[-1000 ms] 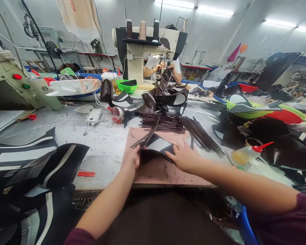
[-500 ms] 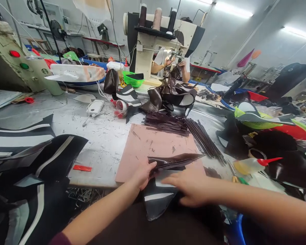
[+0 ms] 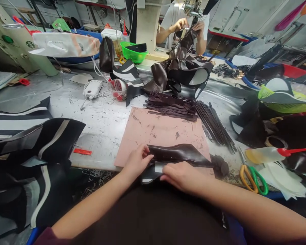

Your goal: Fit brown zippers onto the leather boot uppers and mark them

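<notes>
**A:** What sits at 9 o'clock from the hands?

**B:** A heap of black-and-white pieces (image 3: 40, 143) hanging over the edge of the bench (image 3: 102, 126), with a red tag (image 3: 83, 151) beside it. Neither hand touches them.

**A:** And the left hand?

**B:** The left hand (image 3: 137, 161) is curled, thumb and fingers pinching the left end of the dark leather piece (image 3: 178, 153). That piece lies across the pink mat (image 3: 163, 131) at its 6 o'clock edge, and its lower flap hangs off the bench toward the lap.

**A:** The right hand?

**B:** The right hand (image 3: 180, 175) lies palm down with its fingers flat on that flap. It presses but does not clasp.

**A:** What could go wrong?

**B:** Only 1 hand truly grips, and part of the piece overhangs. I judge that it could slide off the edge if the flat palm eases. An uneven pull could also crease it crookedly.

**A:** Anything at 3 o'clock?

**B:** Scissors (image 3: 253, 175) and a glue bottle (image 3: 265, 154), which seems to lie on its side, are near the right forearm. A careless elbow could knock them, and glue might smear the leather.
</notes>
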`<state>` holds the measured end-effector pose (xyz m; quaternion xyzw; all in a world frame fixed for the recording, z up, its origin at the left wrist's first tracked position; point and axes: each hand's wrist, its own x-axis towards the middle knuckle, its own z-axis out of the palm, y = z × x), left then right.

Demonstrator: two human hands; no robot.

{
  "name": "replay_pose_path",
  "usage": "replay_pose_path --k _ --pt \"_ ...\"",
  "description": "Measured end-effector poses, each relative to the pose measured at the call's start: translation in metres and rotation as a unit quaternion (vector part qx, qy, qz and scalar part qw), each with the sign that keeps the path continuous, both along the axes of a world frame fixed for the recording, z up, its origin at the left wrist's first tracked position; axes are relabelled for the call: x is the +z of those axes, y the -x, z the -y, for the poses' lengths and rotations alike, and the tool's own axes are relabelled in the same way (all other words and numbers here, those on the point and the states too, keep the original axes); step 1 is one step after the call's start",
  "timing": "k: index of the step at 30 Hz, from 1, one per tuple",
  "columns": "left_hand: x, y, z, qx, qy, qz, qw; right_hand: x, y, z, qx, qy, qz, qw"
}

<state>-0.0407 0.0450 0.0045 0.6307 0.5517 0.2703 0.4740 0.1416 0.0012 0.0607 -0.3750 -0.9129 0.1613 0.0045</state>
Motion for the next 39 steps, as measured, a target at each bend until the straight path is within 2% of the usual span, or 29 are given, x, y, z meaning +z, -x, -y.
replay_pose_path --k 3,6,9,11,13,15,18,20,21,27,33,36,39 --pt "0.005 0.003 -0.006 -0.071 0.000 -0.096 0.993 -0.001 0.007 -0.003 -0.074 -0.001 0.022 0.997" --pt "0.010 0.006 -0.013 -0.138 0.020 -0.137 0.981 -0.004 0.013 -0.011 -0.093 0.031 0.024 0.995" --pt "0.011 0.008 -0.016 -0.170 -0.004 -0.165 0.972 -0.006 0.017 -0.014 -0.104 0.085 0.032 0.990" --pt "0.010 0.008 -0.016 -0.179 -0.045 -0.203 0.962 -0.006 0.020 -0.014 -0.116 0.094 0.047 0.988" --pt "0.008 0.010 -0.013 -0.189 -0.121 -0.248 0.942 -0.007 0.022 -0.012 -0.124 0.092 0.061 0.986" --pt "0.004 0.015 -0.008 -0.204 -0.247 -0.262 0.910 -0.007 0.024 -0.009 -0.132 0.085 0.067 0.985" --pt "-0.003 0.028 0.001 -0.257 -0.437 -0.190 0.841 -0.008 0.026 -0.007 -0.146 0.083 0.062 0.984" --pt "-0.007 0.037 0.006 -0.289 -0.493 -0.142 0.808 -0.007 0.026 -0.006 -0.149 0.087 0.056 0.983" --pt "-0.008 0.040 0.007 -0.298 -0.502 -0.130 0.801 -0.006 0.026 -0.006 -0.150 0.090 0.054 0.983" --pt "-0.007 0.044 0.003 -0.319 -0.499 -0.121 0.797 -0.004 0.019 -0.009 -0.168 0.146 0.008 0.975" --pt "-0.010 0.053 -0.004 -0.353 -0.349 -0.015 0.868 -0.001 0.020 -0.012 -0.180 0.177 0.004 0.968" --pt "-0.014 0.061 -0.004 -0.375 -0.283 -0.020 0.882 0.000 0.027 -0.013 -0.173 0.167 0.057 0.969" --pt "-0.016 0.067 -0.001 -0.380 -0.259 -0.022 0.888 0.001 0.032 -0.016 -0.164 0.150 0.104 0.969"
